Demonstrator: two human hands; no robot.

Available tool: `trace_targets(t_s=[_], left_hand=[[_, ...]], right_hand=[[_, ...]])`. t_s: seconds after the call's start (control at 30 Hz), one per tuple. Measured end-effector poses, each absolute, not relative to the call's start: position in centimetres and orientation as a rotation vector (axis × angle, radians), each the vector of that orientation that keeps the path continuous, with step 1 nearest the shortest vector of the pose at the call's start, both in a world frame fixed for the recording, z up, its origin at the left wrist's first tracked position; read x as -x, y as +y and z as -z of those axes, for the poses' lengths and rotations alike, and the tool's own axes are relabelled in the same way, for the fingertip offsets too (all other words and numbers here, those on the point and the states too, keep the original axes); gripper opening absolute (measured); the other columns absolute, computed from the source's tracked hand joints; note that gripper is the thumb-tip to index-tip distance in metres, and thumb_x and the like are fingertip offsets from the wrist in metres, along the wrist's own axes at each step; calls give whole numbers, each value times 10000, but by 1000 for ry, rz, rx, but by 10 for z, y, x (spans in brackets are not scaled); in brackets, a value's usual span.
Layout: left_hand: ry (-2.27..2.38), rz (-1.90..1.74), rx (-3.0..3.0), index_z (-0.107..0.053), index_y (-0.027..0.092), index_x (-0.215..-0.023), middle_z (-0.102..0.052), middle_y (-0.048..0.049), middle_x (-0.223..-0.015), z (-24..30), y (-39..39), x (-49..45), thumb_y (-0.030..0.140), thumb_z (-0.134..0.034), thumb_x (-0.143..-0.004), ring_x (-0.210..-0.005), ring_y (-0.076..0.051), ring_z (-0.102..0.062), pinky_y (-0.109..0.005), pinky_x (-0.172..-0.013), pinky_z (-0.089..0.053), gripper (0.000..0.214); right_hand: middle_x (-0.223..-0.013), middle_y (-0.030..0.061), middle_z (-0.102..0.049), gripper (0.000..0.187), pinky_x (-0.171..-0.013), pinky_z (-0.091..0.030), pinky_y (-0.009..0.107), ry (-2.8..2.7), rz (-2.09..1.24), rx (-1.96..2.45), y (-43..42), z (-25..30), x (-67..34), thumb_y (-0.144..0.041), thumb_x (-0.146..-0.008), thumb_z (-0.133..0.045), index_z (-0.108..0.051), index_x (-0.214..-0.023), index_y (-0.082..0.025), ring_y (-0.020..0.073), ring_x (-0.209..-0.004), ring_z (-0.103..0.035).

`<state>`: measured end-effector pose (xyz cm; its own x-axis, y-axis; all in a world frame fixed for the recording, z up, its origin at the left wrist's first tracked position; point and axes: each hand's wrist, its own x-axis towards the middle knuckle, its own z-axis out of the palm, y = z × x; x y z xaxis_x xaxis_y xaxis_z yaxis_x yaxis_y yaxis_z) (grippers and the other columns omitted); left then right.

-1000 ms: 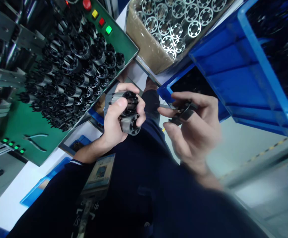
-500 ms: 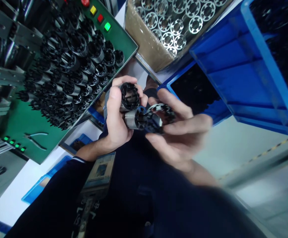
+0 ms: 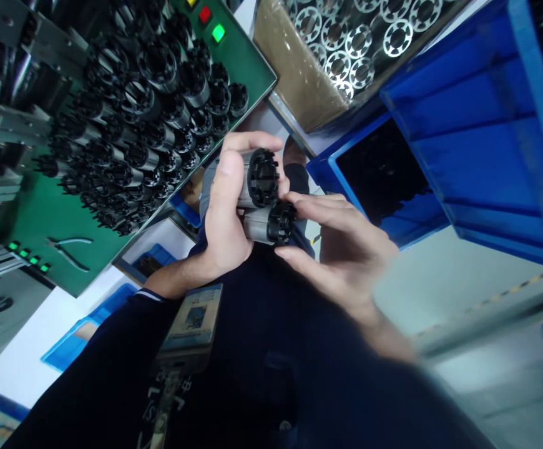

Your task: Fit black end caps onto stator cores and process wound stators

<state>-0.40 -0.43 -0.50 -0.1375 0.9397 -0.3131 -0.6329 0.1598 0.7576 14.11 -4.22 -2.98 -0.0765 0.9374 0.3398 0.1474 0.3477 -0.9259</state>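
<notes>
1. Far left of the frame: a green board (image 3: 42, 212) carries a dense rack of black-capped cores (image 3: 159, 125); pliers (image 3: 68, 254) with pale blue handles lie on the board towards its lower left; a green button (image 3: 218, 33) and a red one (image 3: 205, 14) sit along its top edge.
2. Centre left: the left hand (image 3: 227, 212) wraps around the first core (image 3: 262, 178), thumb along its metal side and fingers curling over the top; the black cap faces the upper right; a badge (image 3: 191, 324) hangs just below this hand.
3. Centre: the second core (image 3: 269, 224) lies just under the first and appears to touch it; it sits tilted, with its black cap facing right; the hands are together here, close enough to meet around both cores.
4. Centre right: the right hand (image 3: 346, 255), slightly blurred, pinches the second core between thumb and fingertips; this grip looks lighter than the left one.
5. Upper right: a cardboard box (image 3: 299, 68) holds steel rings (image 3: 360, 40); beside it stand a blue tray (image 3: 341, 168) and a larger blue crate (image 3: 459, 137).
6. Risk: a light pinch could let the second core slip and fall; twisting the cores against each other could crack or chip a black cap.
</notes>
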Motion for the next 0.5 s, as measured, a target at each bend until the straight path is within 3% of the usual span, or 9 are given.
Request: trace_targets(t_s=[0.17, 0.33, 0.5], left_hand=[[996, -1371, -505, -816, 301, -1048, -648, -53, -854, 7, -6, 7, 702, -653, -1155, -759, -205, -569, -355, -757, -492, 445], [950, -1303, -557, -843, 306, -1080, -672, -57, -885, 10, -7, 15, 688, -677, -1152, -800, -224, -600, -368, -808, -494, 422], [892, -1260, -447, -847, 280, -1039, -658, -46, -860, 10, -6, 15, 714, -662, -1164, -772, -205, -602, -354, -795, -506, 488]], right_hand=[[-1453, 58, -878, 639, -1025, -781, 556, -1712, -874, 1028, -38, 22, -151, -254, -973, -991, -814, -1558, -438, 322, -1228, -891], [-1400, 58, -895, 636, -930, -780, 509, -1770, -848, 1034, -37, 13, -160, -335, -927, -1055, -840, -1522, -402, 290, -1113, -896], [-1374, 23, -859, 569, -978, -820, 467, -1779, -910, 1192, -43, 6, -160, -324, -944, -1030, -866, -1452, -521, 286, -1125, -881]])
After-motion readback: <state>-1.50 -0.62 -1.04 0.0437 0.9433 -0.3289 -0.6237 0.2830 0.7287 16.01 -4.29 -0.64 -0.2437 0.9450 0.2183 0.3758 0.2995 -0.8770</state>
